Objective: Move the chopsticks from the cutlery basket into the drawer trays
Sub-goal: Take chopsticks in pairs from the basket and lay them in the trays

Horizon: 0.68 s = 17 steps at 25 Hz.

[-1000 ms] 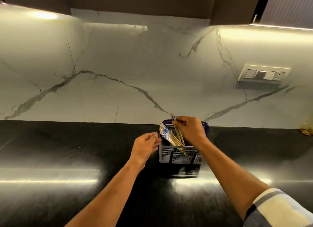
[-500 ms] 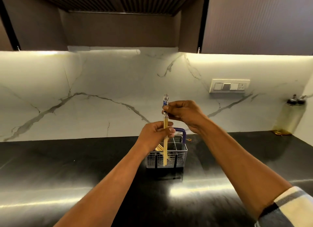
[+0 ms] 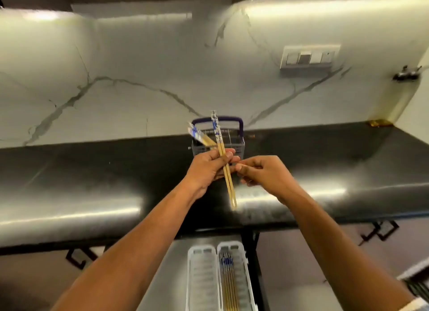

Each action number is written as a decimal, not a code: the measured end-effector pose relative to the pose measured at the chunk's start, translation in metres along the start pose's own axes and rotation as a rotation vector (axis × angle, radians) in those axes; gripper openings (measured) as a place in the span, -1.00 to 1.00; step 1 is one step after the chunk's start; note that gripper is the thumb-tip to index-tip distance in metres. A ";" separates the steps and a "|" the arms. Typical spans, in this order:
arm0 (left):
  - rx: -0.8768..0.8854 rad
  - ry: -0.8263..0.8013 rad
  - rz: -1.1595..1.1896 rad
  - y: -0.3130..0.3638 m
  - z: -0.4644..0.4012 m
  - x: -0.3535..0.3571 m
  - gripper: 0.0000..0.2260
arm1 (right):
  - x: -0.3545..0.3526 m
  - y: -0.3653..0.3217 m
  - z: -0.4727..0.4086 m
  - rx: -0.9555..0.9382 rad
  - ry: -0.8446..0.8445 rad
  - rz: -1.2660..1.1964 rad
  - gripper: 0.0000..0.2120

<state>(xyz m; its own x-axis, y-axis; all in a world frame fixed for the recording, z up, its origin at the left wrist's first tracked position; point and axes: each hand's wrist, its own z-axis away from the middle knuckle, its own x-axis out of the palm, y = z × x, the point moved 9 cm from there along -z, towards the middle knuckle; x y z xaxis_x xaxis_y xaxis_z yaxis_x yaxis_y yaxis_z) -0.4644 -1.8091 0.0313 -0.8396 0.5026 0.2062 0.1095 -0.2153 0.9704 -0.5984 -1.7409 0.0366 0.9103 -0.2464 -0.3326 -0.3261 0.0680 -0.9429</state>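
A bundle of chopsticks [image 3: 221,148] is clasped in the left hand [image 3: 207,169], the fingers curled round the shafts near their middle. The patterned blue-and-white ends fan out above the grip; one pair slants off to the left of it, blurred, and another runs almost straight through it, its bare tips hanging below the fist. The crossed sticks suggest a gathered handful not yet squared up.

Just right of the grip, the right hand [image 3: 262,173] is held with fingers curled, thumb and forefinger brought up against the left fingertips. Whether a shaft is actually pinched there cannot be told; the pose looks suited to aligning the sticks, or drawing one out.

Behind the grip, the cutlery basket [image 3: 239,146] stands on the dark counter [image 3: 92,183]; its contents are hidden.

Below the grip, an opened drawer shows two white trays side by side. The left tray [image 3: 202,278] appears bare, while the right tray [image 3: 243,285] already holds several chopsticks laid lengthwise, patterned ends farthest from the person, so the held bundle is probably meant to be lowered in the same orientation.
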 end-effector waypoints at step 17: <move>-0.383 -0.078 -0.105 -0.253 0.077 -0.032 -0.71 | 0.129 0.227 0.126 0.551 -0.239 0.071 -0.88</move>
<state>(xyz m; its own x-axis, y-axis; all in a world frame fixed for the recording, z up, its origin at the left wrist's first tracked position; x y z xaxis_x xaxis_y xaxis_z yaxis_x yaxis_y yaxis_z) -0.4242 -1.7060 -0.2114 -0.7909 0.5977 0.1315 -0.1935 -0.4481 0.8728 -0.5225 -1.6352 -0.2224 0.9440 -0.0036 -0.3299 -0.2660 0.5831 -0.7676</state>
